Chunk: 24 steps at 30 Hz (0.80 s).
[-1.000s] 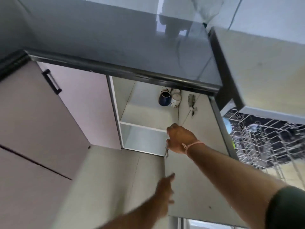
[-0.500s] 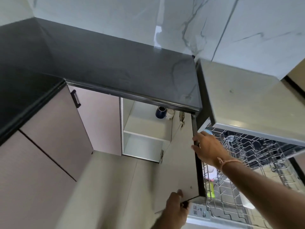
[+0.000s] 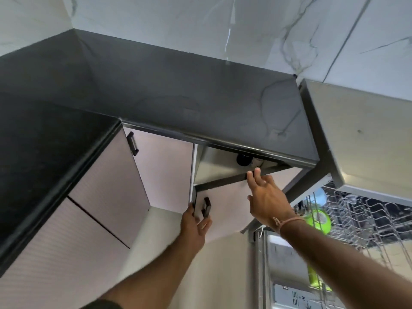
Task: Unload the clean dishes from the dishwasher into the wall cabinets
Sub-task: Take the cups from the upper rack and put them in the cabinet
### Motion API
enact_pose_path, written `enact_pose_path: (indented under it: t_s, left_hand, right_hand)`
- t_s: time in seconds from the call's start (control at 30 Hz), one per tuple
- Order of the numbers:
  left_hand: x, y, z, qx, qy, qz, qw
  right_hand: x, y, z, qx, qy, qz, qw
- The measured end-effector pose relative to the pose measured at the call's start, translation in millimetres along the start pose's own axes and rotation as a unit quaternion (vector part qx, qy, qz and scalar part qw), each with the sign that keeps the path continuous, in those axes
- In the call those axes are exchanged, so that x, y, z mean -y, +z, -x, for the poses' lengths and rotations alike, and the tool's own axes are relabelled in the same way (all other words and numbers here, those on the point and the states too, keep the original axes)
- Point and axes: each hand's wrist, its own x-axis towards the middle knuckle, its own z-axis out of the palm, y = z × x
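Note:
The pink cabinet door [image 3: 225,210] under the black countertop [image 3: 156,90] stands nearly shut. My left hand [image 3: 194,228] grips its left edge beside the black handle [image 3: 206,208]. My right hand [image 3: 267,201] lies flat on the door's face, fingertips at its top edge. Through the remaining gap I see a dark blue mug [image 3: 243,159] and a white cup [image 3: 256,162] on the shelf. At the right the open dishwasher's wire rack [image 3: 361,215] holds a green dish [image 3: 318,221] and a pale blue item [image 3: 321,195].
Closed pink cabinet fronts [image 3: 107,197] run along the left under the corner countertop. A beige panel [image 3: 367,134] juts out above the dishwasher rack. The dishwasher's lowered door [image 3: 287,275] is at bottom right. Marble wall tiles [image 3: 200,25] rise behind the counter.
The cabinet door has swung from wide open to almost shut. My left hand moved up to its handle edge, my right hand shifted from the door's side edge to its face. The view rose.

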Motion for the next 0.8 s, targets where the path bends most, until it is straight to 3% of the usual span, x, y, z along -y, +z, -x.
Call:
enact_pose_path:
  t_s: [0.13, 0.3, 0.8]
  left_hand:
    - [-38.1, 36.0, -21.0, -0.004, 0.012, 0.018, 1.0]
    - [-72.0, 56.5, -57.9, -0.013, -0.01, -0.041, 0.999]
    - [-103.1, 101.7, -95.5, 0.005, -0.039, -0.009, 0.999]
  right_hand:
    - [19.1, 15.6, -28.6, -0.02, 0.063, 0.012, 0.998]
    - [35.6, 39.8, -51.8, -0.079, 0.114, 0.013, 0.99]
    - [70.2, 75.1, -82.2, -0.059, 0.212, -0.086, 0.972]
